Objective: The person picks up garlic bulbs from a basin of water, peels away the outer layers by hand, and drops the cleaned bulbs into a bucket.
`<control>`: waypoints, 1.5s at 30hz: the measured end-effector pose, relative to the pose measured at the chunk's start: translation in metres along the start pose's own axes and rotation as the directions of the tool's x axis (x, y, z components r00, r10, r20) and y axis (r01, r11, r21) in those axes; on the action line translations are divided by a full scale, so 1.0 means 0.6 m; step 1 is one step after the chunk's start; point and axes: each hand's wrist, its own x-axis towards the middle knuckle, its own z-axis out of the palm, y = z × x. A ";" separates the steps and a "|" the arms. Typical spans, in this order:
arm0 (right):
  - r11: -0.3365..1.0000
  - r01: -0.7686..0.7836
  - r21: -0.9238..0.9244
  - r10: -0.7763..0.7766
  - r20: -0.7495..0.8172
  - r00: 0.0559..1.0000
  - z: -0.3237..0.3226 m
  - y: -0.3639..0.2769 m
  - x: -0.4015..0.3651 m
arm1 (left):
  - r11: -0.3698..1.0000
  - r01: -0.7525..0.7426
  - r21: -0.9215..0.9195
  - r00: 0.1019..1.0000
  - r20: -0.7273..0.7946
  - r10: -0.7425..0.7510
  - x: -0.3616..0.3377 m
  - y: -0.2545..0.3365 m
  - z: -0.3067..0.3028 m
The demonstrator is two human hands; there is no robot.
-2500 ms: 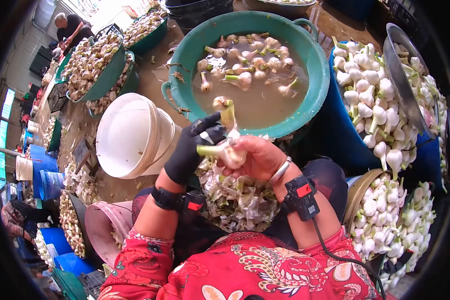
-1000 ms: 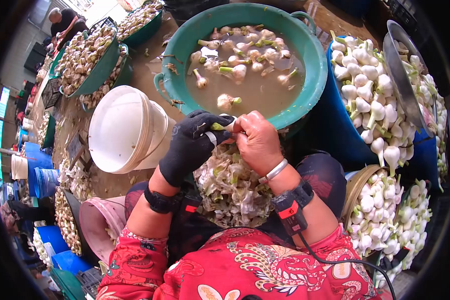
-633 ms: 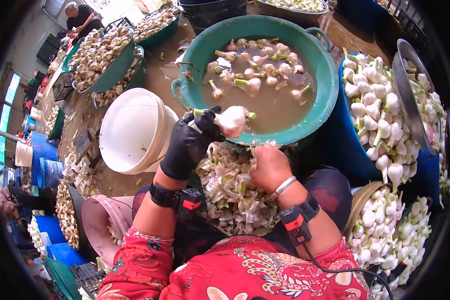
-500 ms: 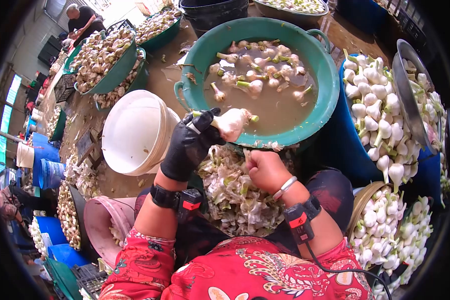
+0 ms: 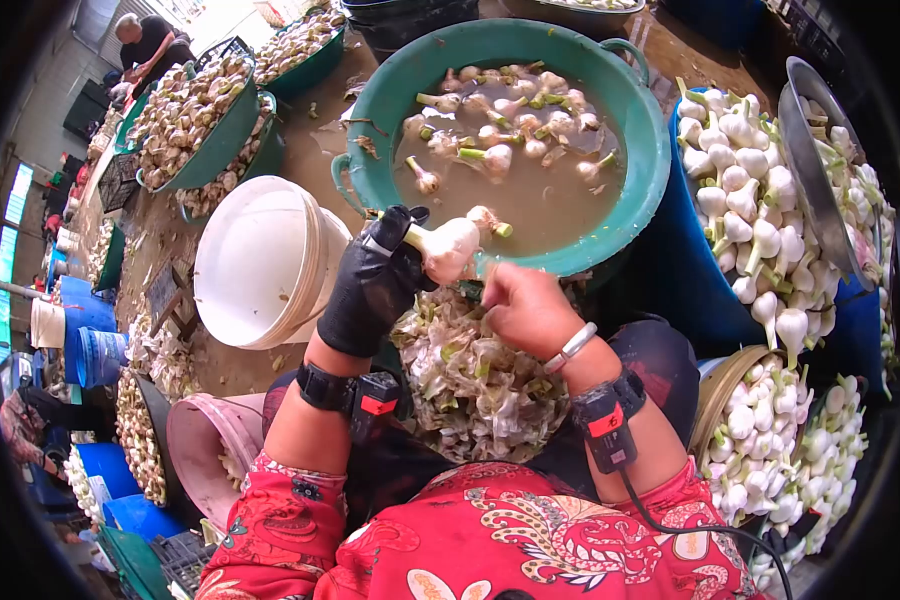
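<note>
My left hand [image 5: 373, 285], in a black glove, grips a garlic bulb [image 5: 450, 250] by its neck, the pale pinkish head facing right. Close beside the bulb is my bare right hand [image 5: 532, 312], its fingers curled into a pinch; I cannot tell what is between them. Both hands are at the near rim of a green tub [image 5: 653, 170] of murky water, where several stemmed garlic bulbs [image 5: 497, 162] float. Behind the held bulb, another small bulb overlaps the tub's near edge. Below my hands lies a heap of peeled garlic skins [image 5: 480, 385].
A white bucket [image 5: 255, 265] lies tilted at left, with a pink bucket [image 5: 205, 450] nearer me. At right, a blue barrel [image 5: 705, 290] and a basket [image 5: 715, 400] hold clean white garlic. Tubs of unpeeled garlic [image 5: 190, 115] stand far left; a person [image 5: 150, 45] works behind them.
My right hand has risen slightly toward the bulb. The bulb has turned a little in my left hand, and the whole view has shifted slightly.
</note>
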 end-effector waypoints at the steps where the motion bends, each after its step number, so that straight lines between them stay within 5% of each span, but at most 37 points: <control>1: 1.000 0.000 -0.002 0.000 -0.003 1.000 0.000 0.000 -0.001 | 0.999 -0.035 0.017 0.999 -0.025 0.035 0.005 0.004 0.001; 3: 0.748 -0.026 0.663 0.053 -0.020 0.998 0.003 -0.009 -0.003 | 0.998 0.065 0.005 0.998 -0.021 -0.065 0.000 0.006 0.001; 4: 0.726 0.064 0.685 0.064 -0.159 0.985 -0.002 -0.012 0.005 | 1.000 0.028 -0.006 1.000 -0.008 -0.028 -0.001 0.006 0.004; 5: 0.536 0.009 0.844 0.166 -0.115 0.979 -0.015 -0.016 0.002 | 1.000 -0.010 -0.019 1.000 0.006 0.010 -0.001 0.005 0.006; 9: 0.424 -0.044 0.904 0.198 -0.046 0.979 -0.011 -0.009 0.009 | 1.000 0.000 0.014 0.999 0.037 0.000 0.006 0.007 0.013; 10: 0.408 -0.038 0.912 0.220 -0.058 0.974 -0.008 -0.005 0.011 | 0.902 0.215 -0.373 0.976 0.046 -0.214 0.010 0.018 0.012; 11: 0.407 -0.038 0.913 0.221 -0.058 0.974 -0.007 -0.005 0.012 | 0.619 0.375 -0.690 0.907 0.136 -0.397 0.013 0.027 0.010; 13: 0.275 -0.018 0.961 0.232 -0.048 0.972 -0.006 -0.007 0.014 | 0.613 0.400 -0.681 0.896 0.150 -0.418 0.017 0.031 0.003; 14: 0.276 -0.020 0.961 0.230 -0.045 0.972 -0.005 -0.005 0.013 | 0.939 0.211 -0.272 0.977 0.036 -0.210 0.018 0.034 0.000; 15: 0.446 -0.015 0.895 0.147 -0.056 0.988 0.000 -0.001 0.011 | 0.974 -0.045 0.222 0.999 0.039 0.037 0.017 0.035 -0.003; 16: 0.599 0.006 0.801 0.061 -0.053 0.997 0.008 0.003 0.009 | 0.985 0.108 -0.131 0.993 -0.031 -0.113 0.014 0.036 0.002; 17: 0.812 0.092 0.576 -0.021 -0.128 0.991 0.029 0.006 0.006 | 0.986 0.107 -0.128 0.993 -0.034 -0.112 0.014 0.033 -0.002; 19: 0.944 -0.037 0.328 -0.001 0.114 0.994 0.027 -0.005 -0.005 | 0.762 0.296 -0.576 0.931 -0.007 -0.366 0.019 0.033 -0.005; 21: 0.963 0.041 0.265 -0.047 0.014 0.999 0.027 0.007 -0.002 | 0.817 0.306 -0.488 0.932 -0.019 -0.361 0.013 0.037 -0.005; 23: 0.974 -0.013 0.227 0.086 -0.316 0.945 0.002 -0.003 0.001 | 0.989 0.070 -0.133 0.996 -0.042 -0.076 0.011 0.030 -0.005; 25: 0.977 -0.054 0.207 0.109 -0.269 0.957 -0.002 -0.004 -0.005 | 0.976 0.138 -0.170 0.989 -0.029 -0.145 0.009 0.031 -0.006; 26: 1.000 -0.012 0.001 0.012 -0.179 0.984 0.006 0.004 -0.008 | 0.958 0.200 -0.207 0.978 -0.017 -0.208 0.010 0.032 -0.005; 27: 0.979 0.050 -0.200 -0.065 -0.069 0.995 0.015 0.012 -0.012 | 0.935 0.260 -0.242 0.963 -0.003 -0.269 0.011 0.033 -0.004; 28: 0.972 0.058 -0.228 -0.004 0.231 0.973 0.018 0.023 -0.021 | 0.935 0.260 -0.241 0.963 -0.004 -0.269 0.013 0.031 -0.005; 29: 0.964 0.185 -0.192 -0.113 0.336 0.935 0.023 0.027 -0.029 | 0.997 0.071 -0.031 0.997 -0.018 -0.071 0.016 0.028 -0.008; 30: 0.991 0.109 -0.079 -0.081 0.295 0.952 0.021 0.020 -0.019 | 0.976 -0.127 0.176 0.992 0.012 0.126 0.016 0.026 -0.009; 31: 0.999 0.034 0.033 -0.041 0.261 0.964 0.016 0.008 -0.006 | 0.977 -0.123 0.173 0.992 0.011 0.123 0.013 0.028 -0.008; 32: 0.996 -0.069 -0.063 0.061 -0.117 0.991 0.010 -0.005 0.001 | 0.996 0.081 -0.048 0.997 -0.003 -0.081 0.011 0.032 -0.007; 33: 0.998 -0.062 -0.029 0.046 -0.390 0.920 0.005 0.001 0.005 | 0.925 0.277 -0.261 0.960 0.031 -0.279 0.012 0.034 -0.008; 35: 0.831 0.105 0.546 0.136 -0.383 0.914 -0.002 0.005 0.010 | 0.926 0.254 -0.280 0.966 0.032 -0.256 0.009 0.016 -0.003; 37: 0.770 0.134 0.624 0.143 -0.373 0.917 -0.002 -0.021 0.006 | 0.924 0.228 -0.306 0.973 0.034 -0.229 0.018 0.025 0.007; 39: 0.701 0.154 0.697 0.154 -0.359 0.920 0.006 -0.028 0.007 | 0.947 -0.165 0.275 0.986 0.009 0.169 0.021 0.046 0.016; 40: 0.755 0.186 0.629 0.144 -0.435 0.889 0.011 -0.023 0.013 | 0.947 -0.168 0.273 0.985 0.013 0.171 0.022 0.047 0.024; 41: 0.803 0.213 0.556 0.126 -0.507 0.853 0.014 -0.020 0.017 | 0.964 0.144 -0.224 0.985 -0.062 -0.162 0.023 0.050 0.031; 42: 0.797 0.218 0.563 0.121 -0.502 0.856 0.012 -0.020 0.019 | 0.649 0.376 -0.662 0.880 0.036 -0.473 0.024 0.051 0.035; 45: 0.838 0.248 0.486 0.090 -0.573 0.815 0.008 -0.033 0.020 | 0.844 0.299 -0.445 0.944 0.007 -0.330 0.020 0.043 0.043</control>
